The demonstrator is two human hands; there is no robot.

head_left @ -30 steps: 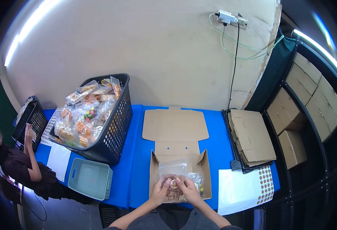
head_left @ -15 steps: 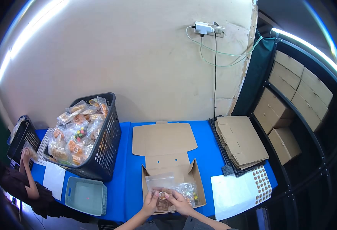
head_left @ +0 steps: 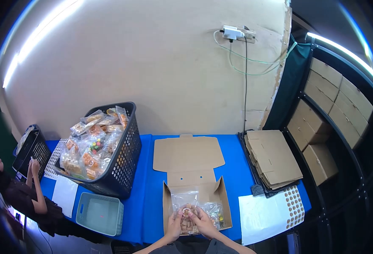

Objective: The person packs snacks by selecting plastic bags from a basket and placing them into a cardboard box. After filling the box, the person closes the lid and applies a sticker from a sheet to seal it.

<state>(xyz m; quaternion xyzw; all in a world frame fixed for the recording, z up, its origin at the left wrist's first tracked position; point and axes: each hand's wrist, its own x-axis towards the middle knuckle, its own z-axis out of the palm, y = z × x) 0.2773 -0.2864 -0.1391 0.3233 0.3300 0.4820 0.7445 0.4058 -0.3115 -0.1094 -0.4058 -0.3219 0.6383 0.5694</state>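
Head view shows us a blue surface [head_left: 147, 169] with a dark basket [head_left: 126, 167], heaped with filled clear bags, standing tall on our left. A pale green tray [head_left: 99, 211] sits just in front of it; a stack of flat cardboard [head_left: 275, 154] and a sticker sheet [head_left: 265, 216] lie to our right, near the stacked closed boxes [head_left: 352, 112]. Before us is an open cardboard box [head_left: 226, 205], lid laid back. Within its outline, our left hand [head_left: 173, 224] and right hand [head_left: 204, 223] both have their grip closed on a clear bag [head_left: 185, 197] of brownish pieces, thumbs at a round sticker [head_left: 187, 211].

Our fingers cover part of that bag, and we cannot tell whether it rests on the box's bottom. A second bag [head_left: 218, 218] shows beside the right hand, partly hidden. Far left, a co-worker [head_left: 19, 199] is cut off by the dark lens edge; what their hands hold is too small to make out. Print on the stickers is too small for us to read.
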